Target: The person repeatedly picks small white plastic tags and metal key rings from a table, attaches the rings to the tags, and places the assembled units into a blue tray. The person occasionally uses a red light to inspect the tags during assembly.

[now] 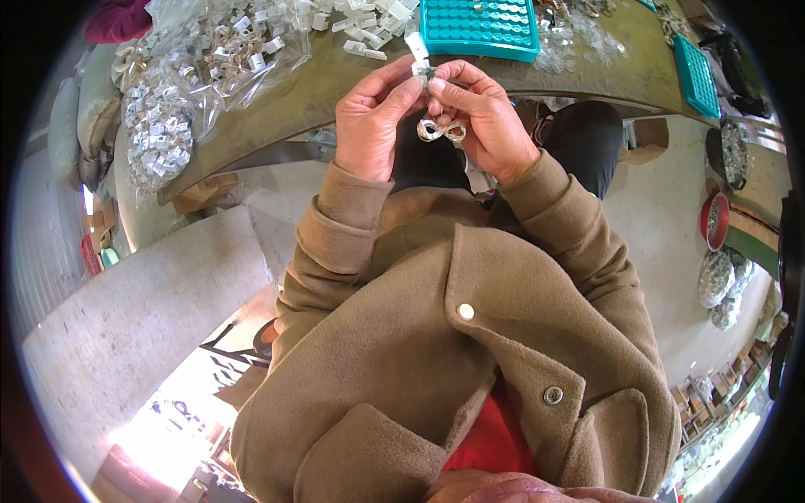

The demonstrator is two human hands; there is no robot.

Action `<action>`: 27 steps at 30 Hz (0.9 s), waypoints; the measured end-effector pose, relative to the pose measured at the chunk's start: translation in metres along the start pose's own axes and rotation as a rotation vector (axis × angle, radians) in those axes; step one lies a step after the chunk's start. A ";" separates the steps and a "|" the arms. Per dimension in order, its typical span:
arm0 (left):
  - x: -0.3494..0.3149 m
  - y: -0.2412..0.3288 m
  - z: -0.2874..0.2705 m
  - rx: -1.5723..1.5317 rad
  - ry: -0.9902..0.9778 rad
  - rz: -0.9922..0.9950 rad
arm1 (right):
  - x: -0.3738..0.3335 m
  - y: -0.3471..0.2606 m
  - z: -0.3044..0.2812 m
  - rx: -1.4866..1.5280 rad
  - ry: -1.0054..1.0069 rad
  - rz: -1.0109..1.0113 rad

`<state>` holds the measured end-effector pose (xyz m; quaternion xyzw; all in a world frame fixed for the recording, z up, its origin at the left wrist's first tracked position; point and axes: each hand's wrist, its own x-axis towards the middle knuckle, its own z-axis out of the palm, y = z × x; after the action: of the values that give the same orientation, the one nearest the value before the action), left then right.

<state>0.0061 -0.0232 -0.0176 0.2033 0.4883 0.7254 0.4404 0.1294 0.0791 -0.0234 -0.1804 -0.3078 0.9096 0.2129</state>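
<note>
Both my hands meet just past the table's near edge. My left hand (373, 117) pinches a small white plastic case (417, 50), whose upper part stands up beyond the fingertips. In the fingers of my right hand (490, 117) is a small dark green part (431, 74), pressed against the case. Below the fingers hangs a clear cable coil (443, 130), tied in a figure-eight. It seems joined to the green part, but the fingers hide the join. Straight beyond lies a teal tray (480, 32) with rows of round pockets.
White plastic cases (365, 25) lie loose at the table's far side. A clear bag (226, 50) of white pieces with cables spreads at left; another full bag (159, 138) hangs over the edge. Small clear discs (579, 42) lie right of the tray. A second teal tray (696, 75) stands far right.
</note>
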 end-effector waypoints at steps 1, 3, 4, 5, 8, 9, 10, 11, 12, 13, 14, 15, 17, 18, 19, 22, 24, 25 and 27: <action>0.000 -0.001 0.001 0.045 -0.001 0.039 | 0.000 0.000 -0.001 -0.024 0.005 -0.003; 0.000 -0.003 0.004 0.136 -0.004 0.117 | 0.001 0.000 -0.002 -0.094 0.032 -0.010; -0.001 -0.004 0.006 0.182 -0.006 0.141 | 0.002 -0.001 -0.004 -0.145 0.059 -0.019; -0.001 -0.005 0.007 0.228 -0.009 0.163 | 0.002 -0.003 -0.005 -0.180 0.051 -0.045; -0.003 -0.006 0.013 0.243 -0.024 0.161 | 0.003 -0.004 -0.007 -0.288 0.060 -0.139; -0.003 -0.005 0.014 0.227 -0.030 0.150 | 0.003 -0.005 -0.007 -0.336 0.088 -0.155; -0.003 -0.004 0.015 0.232 -0.010 0.098 | 0.003 -0.005 -0.006 -0.335 0.074 -0.180; -0.003 -0.002 0.015 0.237 0.010 0.047 | 0.001 -0.006 -0.005 -0.345 0.079 -0.185; -0.003 0.000 0.015 0.226 0.025 0.004 | 0.000 -0.007 -0.004 -0.359 0.091 -0.187; -0.003 0.002 0.015 0.250 0.064 -0.027 | -0.002 -0.007 -0.002 -0.378 0.093 -0.179; -0.002 0.004 0.015 0.258 0.096 -0.052 | -0.003 -0.008 0.001 -0.401 0.103 -0.169; -0.003 0.006 0.015 0.266 0.128 -0.077 | -0.005 -0.009 0.003 -0.421 0.099 -0.167; -0.003 0.008 0.016 0.254 0.152 -0.076 | -0.009 -0.012 0.006 -0.527 0.115 -0.197; -0.004 0.009 0.016 0.248 0.176 -0.087 | -0.010 -0.013 0.007 -0.579 0.114 -0.217; -0.004 0.010 0.017 0.285 0.176 -0.070 | -0.010 -0.012 0.009 -0.689 0.127 -0.330; -0.006 0.013 0.017 0.293 0.191 -0.089 | -0.012 -0.010 0.011 -0.935 0.157 -0.558; -0.007 0.016 0.015 0.144 0.160 -0.121 | -0.013 -0.009 0.012 -0.992 0.170 -0.556; -0.007 0.018 0.013 0.083 0.155 -0.168 | -0.013 -0.007 0.012 -1.009 0.146 -0.625; -0.007 0.020 0.010 -0.074 0.133 -0.235 | -0.013 -0.003 0.014 -1.041 0.111 -0.751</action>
<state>0.0079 -0.0261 0.0057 0.0797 0.5096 0.6983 0.4964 0.1347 0.0681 -0.0083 -0.1867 -0.7396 0.4942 0.4171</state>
